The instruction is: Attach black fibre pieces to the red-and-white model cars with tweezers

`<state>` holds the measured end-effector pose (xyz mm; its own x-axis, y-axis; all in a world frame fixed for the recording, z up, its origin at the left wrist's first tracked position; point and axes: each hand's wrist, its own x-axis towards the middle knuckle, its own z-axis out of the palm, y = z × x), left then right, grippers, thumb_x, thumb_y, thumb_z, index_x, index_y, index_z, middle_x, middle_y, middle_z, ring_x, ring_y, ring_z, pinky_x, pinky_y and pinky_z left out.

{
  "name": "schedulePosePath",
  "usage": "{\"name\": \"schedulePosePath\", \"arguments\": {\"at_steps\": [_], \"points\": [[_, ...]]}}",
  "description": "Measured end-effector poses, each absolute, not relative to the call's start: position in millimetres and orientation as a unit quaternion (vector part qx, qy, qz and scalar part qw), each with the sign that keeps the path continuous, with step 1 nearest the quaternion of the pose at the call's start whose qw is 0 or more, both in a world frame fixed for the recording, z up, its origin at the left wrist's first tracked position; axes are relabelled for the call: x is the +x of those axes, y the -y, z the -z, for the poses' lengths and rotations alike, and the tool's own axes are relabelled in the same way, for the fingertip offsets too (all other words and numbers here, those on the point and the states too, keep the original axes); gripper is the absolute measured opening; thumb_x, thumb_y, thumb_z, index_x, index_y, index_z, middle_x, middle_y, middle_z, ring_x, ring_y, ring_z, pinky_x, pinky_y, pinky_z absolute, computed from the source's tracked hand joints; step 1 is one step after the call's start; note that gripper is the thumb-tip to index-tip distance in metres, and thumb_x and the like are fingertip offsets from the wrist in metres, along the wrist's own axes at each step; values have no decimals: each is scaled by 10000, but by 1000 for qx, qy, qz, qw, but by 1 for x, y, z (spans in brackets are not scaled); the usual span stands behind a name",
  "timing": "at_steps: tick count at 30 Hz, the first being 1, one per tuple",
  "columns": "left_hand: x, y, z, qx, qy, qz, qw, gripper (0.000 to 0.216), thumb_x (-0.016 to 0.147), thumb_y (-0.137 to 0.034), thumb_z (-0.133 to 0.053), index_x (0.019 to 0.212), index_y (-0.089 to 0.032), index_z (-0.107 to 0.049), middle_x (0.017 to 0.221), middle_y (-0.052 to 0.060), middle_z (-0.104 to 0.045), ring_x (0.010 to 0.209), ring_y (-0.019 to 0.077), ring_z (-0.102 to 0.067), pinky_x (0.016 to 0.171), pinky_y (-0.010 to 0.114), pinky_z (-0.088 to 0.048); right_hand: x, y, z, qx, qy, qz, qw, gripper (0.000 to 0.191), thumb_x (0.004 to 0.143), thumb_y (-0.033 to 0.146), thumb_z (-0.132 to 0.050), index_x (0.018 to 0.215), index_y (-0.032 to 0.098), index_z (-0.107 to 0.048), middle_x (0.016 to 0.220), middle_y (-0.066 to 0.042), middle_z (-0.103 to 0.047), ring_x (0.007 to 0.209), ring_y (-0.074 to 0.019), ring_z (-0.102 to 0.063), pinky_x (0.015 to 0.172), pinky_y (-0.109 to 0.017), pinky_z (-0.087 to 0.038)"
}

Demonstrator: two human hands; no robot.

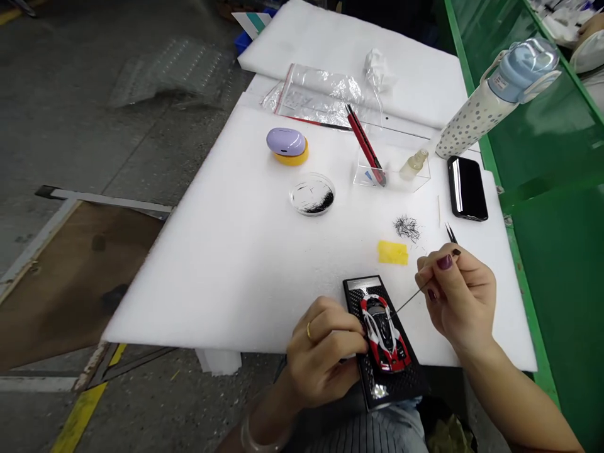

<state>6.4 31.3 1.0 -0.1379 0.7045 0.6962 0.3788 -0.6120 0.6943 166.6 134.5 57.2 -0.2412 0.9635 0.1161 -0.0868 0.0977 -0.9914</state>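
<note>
A red, white and black model car [384, 333] sits on a black textured display base [362, 290] at the table's front edge. My left hand [325, 352], with a ring, grips the base's left side, its fingertips close to the car. Between thumb and fingers, my right hand [460, 296] pinches a thin dark rod [409, 301]. The rod's lower end reaches the car's right side by the cockpit; whether it touches I cannot tell. Dark tweezer tips [450, 234] show just beyond my right hand; their other end is hidden.
Beyond my hands lie yellow tape [392, 253], a pile of short black strands [406, 228] and a round dish [312, 195] with black strands. Farther back are a clear box [401, 179] with a red-handled tool, a purple case [286, 142], a black device [467, 187] and a bottle [476, 119].
</note>
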Motion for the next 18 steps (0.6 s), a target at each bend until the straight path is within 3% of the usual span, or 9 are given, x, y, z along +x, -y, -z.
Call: {"name": "schedulePosePath", "arguments": {"at_steps": [18], "points": [[7,-28,-1,644,-424,-623,130,138,1000,-128,-590,866,-109,-616,877,37,-623,787,117,-538,681,294,-480,172,-131,-56,-395,572,-534,481,319,965,408,-725,710,219,-705,516,46,-532,442,-55,-428,417,-182,-377]]}}
